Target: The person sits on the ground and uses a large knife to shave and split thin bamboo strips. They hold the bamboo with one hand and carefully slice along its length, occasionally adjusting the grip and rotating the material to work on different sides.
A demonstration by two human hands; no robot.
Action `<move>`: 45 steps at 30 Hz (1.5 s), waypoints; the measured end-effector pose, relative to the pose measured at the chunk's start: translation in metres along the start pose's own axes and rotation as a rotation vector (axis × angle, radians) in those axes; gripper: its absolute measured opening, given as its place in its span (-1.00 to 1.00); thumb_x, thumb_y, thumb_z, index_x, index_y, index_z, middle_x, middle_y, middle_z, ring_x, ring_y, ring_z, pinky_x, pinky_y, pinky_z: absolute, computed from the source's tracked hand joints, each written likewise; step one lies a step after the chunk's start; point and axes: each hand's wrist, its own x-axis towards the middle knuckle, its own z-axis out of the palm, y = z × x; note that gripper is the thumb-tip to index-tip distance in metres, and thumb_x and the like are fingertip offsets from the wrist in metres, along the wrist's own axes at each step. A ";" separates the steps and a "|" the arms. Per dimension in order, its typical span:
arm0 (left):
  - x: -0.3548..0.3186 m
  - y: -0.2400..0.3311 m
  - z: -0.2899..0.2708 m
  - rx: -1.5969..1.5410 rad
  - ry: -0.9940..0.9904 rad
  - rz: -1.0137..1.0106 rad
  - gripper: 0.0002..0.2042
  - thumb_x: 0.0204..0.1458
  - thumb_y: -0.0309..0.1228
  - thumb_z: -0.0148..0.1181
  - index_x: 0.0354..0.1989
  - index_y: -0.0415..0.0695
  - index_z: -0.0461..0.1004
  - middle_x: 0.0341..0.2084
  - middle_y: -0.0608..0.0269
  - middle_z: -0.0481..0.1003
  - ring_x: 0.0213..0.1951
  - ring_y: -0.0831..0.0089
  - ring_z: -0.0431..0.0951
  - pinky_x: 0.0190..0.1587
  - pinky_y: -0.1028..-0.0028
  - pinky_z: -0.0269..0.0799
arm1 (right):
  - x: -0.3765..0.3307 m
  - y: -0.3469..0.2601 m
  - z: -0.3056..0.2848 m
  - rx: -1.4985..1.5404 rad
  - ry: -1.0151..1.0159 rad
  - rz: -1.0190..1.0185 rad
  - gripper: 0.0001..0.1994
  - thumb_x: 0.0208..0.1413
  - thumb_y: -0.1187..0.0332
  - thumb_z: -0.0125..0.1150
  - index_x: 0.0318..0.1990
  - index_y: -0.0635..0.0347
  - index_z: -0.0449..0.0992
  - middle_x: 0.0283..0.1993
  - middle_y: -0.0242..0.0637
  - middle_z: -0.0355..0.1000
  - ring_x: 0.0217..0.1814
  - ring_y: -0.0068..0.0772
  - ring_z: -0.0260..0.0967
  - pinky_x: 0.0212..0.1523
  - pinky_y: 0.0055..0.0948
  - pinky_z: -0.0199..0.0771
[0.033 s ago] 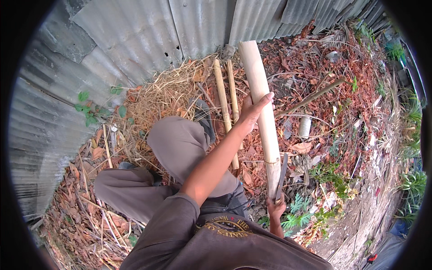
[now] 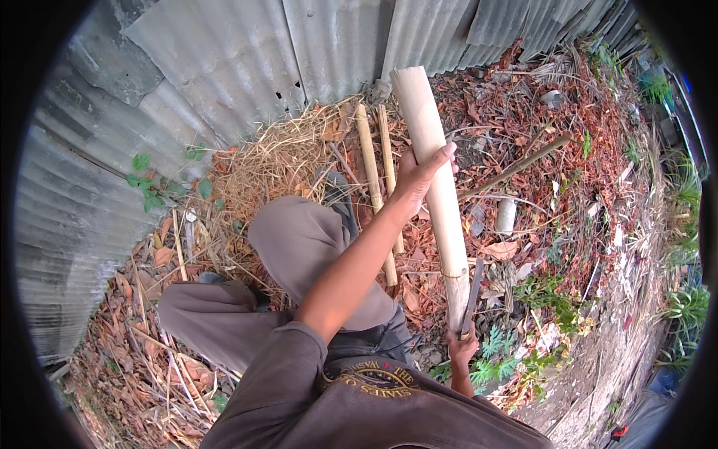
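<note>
A thick pale bamboo pole [image 2: 440, 202] slants across the middle, its far end raised toward the metal fence. Partway along it, my left hand [image 2: 420, 179] is wrapped round the pole with the thumb laid over the top. At the pole's near end, my right hand [image 2: 461, 346] is closed on a knife [image 2: 472, 296], whose dark blade lies alongside the bamboo and points away from me. That hand's fingers are partly hidden, and whether it also grips the pole I cannot tell. Two thinner bamboo sticks, a longer one [image 2: 369, 161] and a shorter one [image 2: 387, 150], lie left of the pole.
A corrugated metal fence [image 2: 224, 60] runs along the far and left sides. Dry straw [image 2: 262, 165] and brown leaves cover the ground by my bent knee [image 2: 295, 232]. To the right lie a branch [image 2: 516, 166], a pale cylinder [image 2: 506, 217] and green plants [image 2: 542, 292].
The pole's far end has shifted slightly left. My right hand and the knife have moved a little to the right. Both hands keep their holds.
</note>
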 end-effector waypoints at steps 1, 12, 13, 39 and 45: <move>0.000 0.032 0.009 -0.034 0.015 0.027 -0.55 -0.04 -0.13 0.39 -0.15 -0.18 0.36 -0.39 0.23 0.49 -0.35 0.43 0.58 -0.32 0.39 0.61 | 0.009 -0.003 -0.006 0.124 -0.036 0.023 -0.37 -0.31 0.25 0.49 0.00 0.33 0.47 -0.33 0.06 0.51 -0.30 0.03 0.51 -0.22 -0.22 0.47; -0.115 0.279 0.093 0.009 -0.151 0.635 -0.62 -0.06 -0.21 0.37 -0.25 -0.24 0.42 -0.48 0.18 0.47 -0.49 0.44 0.56 -0.43 0.39 0.57 | 0.074 -0.137 -0.064 0.205 0.190 -0.335 -0.39 -0.25 0.31 0.51 0.02 0.36 0.46 -0.31 -0.09 0.52 -0.40 -0.29 0.47 -0.29 -0.37 0.47; -0.130 0.306 0.097 0.010 -0.179 0.719 -0.62 -0.06 -0.19 0.36 -0.25 -0.23 0.42 -0.48 0.18 0.47 -0.49 0.44 0.56 -0.41 0.38 0.58 | 0.076 -0.151 -0.064 0.252 0.163 -0.362 -0.39 -0.24 0.32 0.51 0.04 0.34 0.46 -0.30 -0.09 0.51 -0.40 -0.31 0.46 -0.30 -0.39 0.46; -0.399 0.398 -0.064 1.371 0.661 1.598 -0.52 -0.25 -0.39 0.43 -0.10 -0.21 0.43 -0.33 0.16 0.58 -0.29 0.42 0.63 -0.23 0.42 0.53 | 0.016 -0.403 -0.043 0.974 -0.369 -0.669 -0.86 0.09 0.47 0.27 -0.44 0.30 0.45 -0.63 -0.57 0.25 -0.59 -0.78 0.11 -0.56 -0.65 0.09; -0.394 0.355 -0.120 1.334 0.722 1.602 -0.50 -0.28 -0.39 0.44 -0.10 -0.25 0.43 -0.32 0.15 0.59 -0.29 0.40 0.64 -0.24 0.46 0.54 | -0.008 -0.426 -0.103 0.882 -0.710 -0.842 -0.86 0.06 0.45 0.32 -0.44 0.28 0.49 -0.65 -0.59 0.25 -0.60 -0.79 0.13 -0.56 -0.66 0.10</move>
